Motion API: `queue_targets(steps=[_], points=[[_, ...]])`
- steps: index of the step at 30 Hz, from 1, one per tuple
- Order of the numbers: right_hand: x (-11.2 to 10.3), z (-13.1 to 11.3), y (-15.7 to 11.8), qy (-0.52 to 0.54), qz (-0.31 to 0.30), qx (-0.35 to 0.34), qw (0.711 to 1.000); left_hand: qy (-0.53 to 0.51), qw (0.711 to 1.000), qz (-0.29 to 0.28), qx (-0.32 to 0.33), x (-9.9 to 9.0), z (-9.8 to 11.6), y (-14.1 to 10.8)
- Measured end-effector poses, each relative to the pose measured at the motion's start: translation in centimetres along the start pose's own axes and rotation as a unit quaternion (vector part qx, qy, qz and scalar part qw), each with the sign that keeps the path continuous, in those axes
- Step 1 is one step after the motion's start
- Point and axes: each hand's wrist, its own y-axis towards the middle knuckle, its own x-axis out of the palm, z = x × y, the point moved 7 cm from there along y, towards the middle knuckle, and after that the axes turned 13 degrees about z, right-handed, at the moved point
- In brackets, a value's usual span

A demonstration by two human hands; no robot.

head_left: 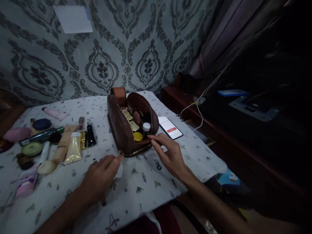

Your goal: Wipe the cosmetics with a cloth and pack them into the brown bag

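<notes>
A brown makeup bag (115,130) stands unzipped on the table. Inside it I see a white-capped bottle (146,127), a yellow round lid (138,136), gold-coloured packets (134,126) and a pink oval item (136,117). My left hand (102,174) is closed, its fingertips at the gold zipper end (121,152) on the bag's near left corner. Something pale and crumpled shows beneath that hand; I cannot tell what it is. At the near right rim, my right hand (169,152) pinches the bag's edge between thumb and index finger.
Left of the bag lie a gold tube (73,149), a tan tube (65,143), a black tube (91,135), a green compact (32,149) and a pink tube (55,113). A lit phone (171,127) rests to the right, near a white cable (202,94). The patterned wall rises behind.
</notes>
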Motion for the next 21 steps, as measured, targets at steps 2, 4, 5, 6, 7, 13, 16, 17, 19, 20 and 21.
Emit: queue_targets(steps=[2, 4, 5, 6, 7, 13, 16, 17, 19, 20, 21], points=[[0.2, 0.0, -0.4, 0.001, 0.011, 0.003, 1.0, 0.029, 0.999, -0.041, -0.013, 0.3, -0.8, -1.5], [0.3, -0.1, -0.7, 0.002, 0.019, 0.018, 1.0, 0.038, 0.997, -0.072, -0.019, 0.6, -1.3, -3.0], [0.5, -0.1, -0.9, 0.002, 0.014, 0.034, 0.999, 0.036, 0.996, -0.077, -0.017, 0.7, -1.4, -3.6], [0.9, -0.1, -1.0, 0.002, 0.0, 0.055, 0.998, 0.035, 0.996, -0.076, -0.015, 0.8, -1.4, -4.2], [1.3, -0.1, -1.2, 0.004, -0.022, 0.08, 0.997, 0.034, 0.997, -0.071, -0.012, 0.8, -1.4, -4.6], [4.5, -2.0, -2.1, 0.088, -0.175, 0.193, 0.961, 0.035, 0.998, -0.041, -0.013, 1.2, -1.2, -5.2], [5.9, -2.7, -2.8, 0.089, -0.217, 0.189, 0.954, 0.034, 0.999, -0.021, -0.007, 1.1, -1.0, -5.0], [6.1, -2.8, -3.0, 0.063, -0.217, 0.169, 0.959, 0.032, 0.999, -0.019, -0.006, 1.1, -1.0, -5.0], [6.5, -2.7, -3.5, -0.017, -0.21, 0.113, 0.971, 0.025, 1.0, -0.013, -0.007, 1.1, -1.0, -5.1], [6.7, -2.6, -3.8, -0.058, -0.21, 0.086, 0.972, 0.022, 1.0, -0.01, -0.013, 1.1, -1.1, -5.1], [6.9, -2.4, -4.1, -0.092, -0.213, 0.065, 0.971, 0.019, 1.0, -0.007, -0.019, 1.1, -1.2, -5.2]])
